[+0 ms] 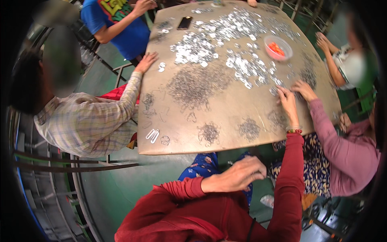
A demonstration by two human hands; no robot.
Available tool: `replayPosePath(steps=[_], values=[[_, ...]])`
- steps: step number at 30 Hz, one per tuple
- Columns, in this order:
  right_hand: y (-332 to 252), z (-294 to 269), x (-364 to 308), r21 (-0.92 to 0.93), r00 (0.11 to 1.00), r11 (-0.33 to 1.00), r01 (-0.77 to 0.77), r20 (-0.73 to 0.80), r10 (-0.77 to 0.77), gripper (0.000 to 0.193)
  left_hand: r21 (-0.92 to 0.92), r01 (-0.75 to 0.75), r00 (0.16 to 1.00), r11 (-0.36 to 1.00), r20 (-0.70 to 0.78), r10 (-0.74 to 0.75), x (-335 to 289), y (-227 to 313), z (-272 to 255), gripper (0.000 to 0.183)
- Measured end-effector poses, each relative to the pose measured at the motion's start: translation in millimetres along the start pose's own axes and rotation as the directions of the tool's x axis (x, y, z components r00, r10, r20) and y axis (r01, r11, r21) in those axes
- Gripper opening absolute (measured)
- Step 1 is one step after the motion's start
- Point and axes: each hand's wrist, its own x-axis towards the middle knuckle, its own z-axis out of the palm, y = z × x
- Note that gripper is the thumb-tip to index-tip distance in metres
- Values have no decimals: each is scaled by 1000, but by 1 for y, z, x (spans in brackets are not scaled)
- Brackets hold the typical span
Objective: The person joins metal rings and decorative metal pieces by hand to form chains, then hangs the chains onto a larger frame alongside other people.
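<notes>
My right hand (287, 103), with a beaded bracelet at the wrist, reaches over the tabletop. Its fingertips are slightly apart beside a small shiny flat metal piece (273, 91); whether they touch it is hard to tell. In front of my body, below the table's near edge, my left hand (238, 175) is closed with its fingers curled. Anything inside it is hidden. Loose silvery metal pieces (246, 66) lie beyond my right hand. A pile of thin dark wire pieces (193, 86) spreads to their left, with smaller wire clusters (209, 134) along the near side.
Orange pieces (276, 49) fill part of a clear round bowl (282, 57) on the brown table (229, 115). A phone (185, 23) lies at the far left. Co-workers surround the table; a pink-sleeved person's hand (304, 89) works close to my right hand. A plaid-sleeved hand (147, 62) rests at the left edge.
</notes>
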Motion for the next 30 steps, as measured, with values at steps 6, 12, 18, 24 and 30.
replayPosePath(steps=[6,12,18,24,30], values=[[85,18,58,-282,990,958,-47,112,81,23,-7,42,999,999,-7,-42,-10,1,-4,6],[70,12,41,104,987,986,-133,-71,141,16,21,8,1000,1000,-12,-8,-14,-1,-15,7],[62,0,9,296,981,944,-145,-83,176,10,81,-41,999,996,5,41,-12,2,-22,6],[-59,7,-33,536,988,844,-26,-117,105,13,59,-15,992,998,-126,23,-13,-3,-21,6],[-141,7,-179,620,991,777,-111,13,131,18,134,4,983,991,-183,20,-12,-9,-23,10]])
